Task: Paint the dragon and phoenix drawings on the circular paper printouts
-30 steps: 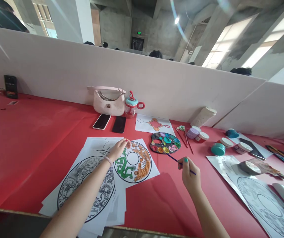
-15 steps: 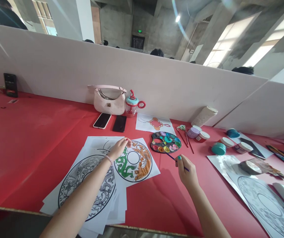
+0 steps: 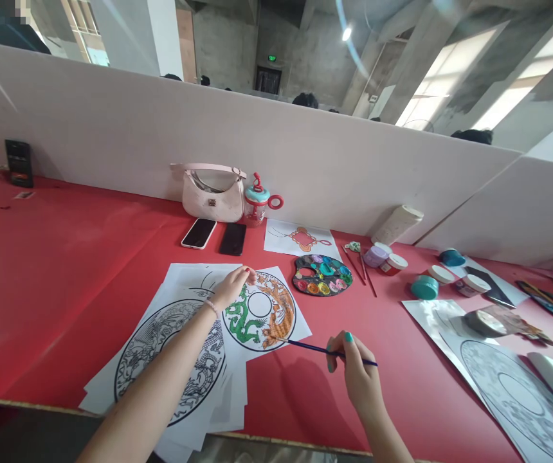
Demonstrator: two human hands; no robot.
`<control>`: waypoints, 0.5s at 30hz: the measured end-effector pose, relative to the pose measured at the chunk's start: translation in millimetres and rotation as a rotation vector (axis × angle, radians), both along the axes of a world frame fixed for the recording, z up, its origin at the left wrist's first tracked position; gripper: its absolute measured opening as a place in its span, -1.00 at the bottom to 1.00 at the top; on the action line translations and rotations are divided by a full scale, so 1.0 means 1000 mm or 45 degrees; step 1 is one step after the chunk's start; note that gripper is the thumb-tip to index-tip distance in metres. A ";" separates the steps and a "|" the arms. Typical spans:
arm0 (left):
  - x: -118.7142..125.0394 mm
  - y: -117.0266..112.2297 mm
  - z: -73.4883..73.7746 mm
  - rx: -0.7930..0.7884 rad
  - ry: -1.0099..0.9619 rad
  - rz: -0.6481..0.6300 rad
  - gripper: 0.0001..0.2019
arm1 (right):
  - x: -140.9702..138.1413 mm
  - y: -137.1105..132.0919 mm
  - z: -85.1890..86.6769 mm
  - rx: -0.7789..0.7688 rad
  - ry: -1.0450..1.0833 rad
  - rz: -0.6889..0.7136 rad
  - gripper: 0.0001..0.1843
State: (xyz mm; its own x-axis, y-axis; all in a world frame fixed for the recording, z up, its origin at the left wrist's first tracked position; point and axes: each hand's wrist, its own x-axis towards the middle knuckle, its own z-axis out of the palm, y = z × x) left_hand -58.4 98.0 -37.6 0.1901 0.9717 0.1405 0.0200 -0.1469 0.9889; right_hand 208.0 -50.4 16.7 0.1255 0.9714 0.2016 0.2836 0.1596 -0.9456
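Note:
My left hand point(image 3: 231, 288) rests on the upper left part of a sheet with a round dragon-and-phoenix drawing point(image 3: 238, 319), its fingers slightly bent and nothing visibly gripped. Green fills the dragon on that drawing, and orange fills the phoenix. A thin dark-blue paintbrush point(image 3: 312, 348) is pinched in my right hand point(image 3: 353, 366), right of the sheet. The brush tip meets the lower part of the orange figure. Under my left forearm lies a stack of papers, topped by an uncoloured round line drawing point(image 3: 134, 360). Beyond the right hand sits a paint palette point(image 3: 323, 288) with many colours.
Two phones point(image 3: 199, 233), a pink handbag point(image 3: 213, 204) and a cup with a straw point(image 3: 256, 209) stand near the white partition point(image 3: 334, 167). Two more brushes point(image 3: 364, 263), several paint jars point(image 3: 424, 288) and another line drawing point(image 3: 512, 392) lie to the right.
My right hand has moved down, carrying the paintbrush tip from the palette to the orange figure on the drawing. My left hand stays in place on the sheet.

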 end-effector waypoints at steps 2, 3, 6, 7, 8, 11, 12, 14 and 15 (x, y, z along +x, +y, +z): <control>0.000 0.000 0.000 0.000 0.000 0.003 -0.62 | 0.001 0.001 0.001 -0.020 -0.039 -0.024 -0.44; 0.000 0.000 0.000 -0.001 0.002 0.003 -0.62 | 0.002 0.002 0.001 -0.020 -0.058 -0.040 -0.44; 0.000 0.000 0.000 0.000 0.011 0.001 -0.62 | 0.001 0.000 0.002 0.018 -0.090 -0.071 -0.43; 0.000 -0.001 0.000 0.000 0.014 0.000 -0.62 | 0.001 0.000 0.003 0.035 -0.093 -0.061 -0.43; -0.001 -0.001 0.000 0.000 0.016 -0.001 -0.61 | 0.000 -0.001 0.003 0.048 -0.098 -0.040 -0.43; -0.001 -0.001 0.000 0.002 0.021 0.001 -0.62 | -0.002 -0.003 0.004 0.060 -0.125 0.015 -0.44; -0.001 -0.001 0.000 0.003 0.023 0.001 -0.62 | -0.002 -0.004 0.004 0.067 -0.138 0.010 -0.44; -0.001 -0.001 0.000 0.006 0.029 -0.001 -0.63 | -0.002 -0.005 0.003 0.090 -0.155 -0.003 -0.44; -0.001 -0.001 0.000 0.008 0.032 -0.003 -0.63 | -0.002 -0.005 0.003 0.097 -0.161 0.003 -0.45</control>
State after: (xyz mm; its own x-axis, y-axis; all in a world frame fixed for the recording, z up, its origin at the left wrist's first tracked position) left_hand -59.4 97.2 -37.2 0.1958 0.9704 0.1417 0.0443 -0.1531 0.9872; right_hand 206.3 -55.2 19.6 0.0920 0.9529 0.2889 0.3991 0.2305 -0.8875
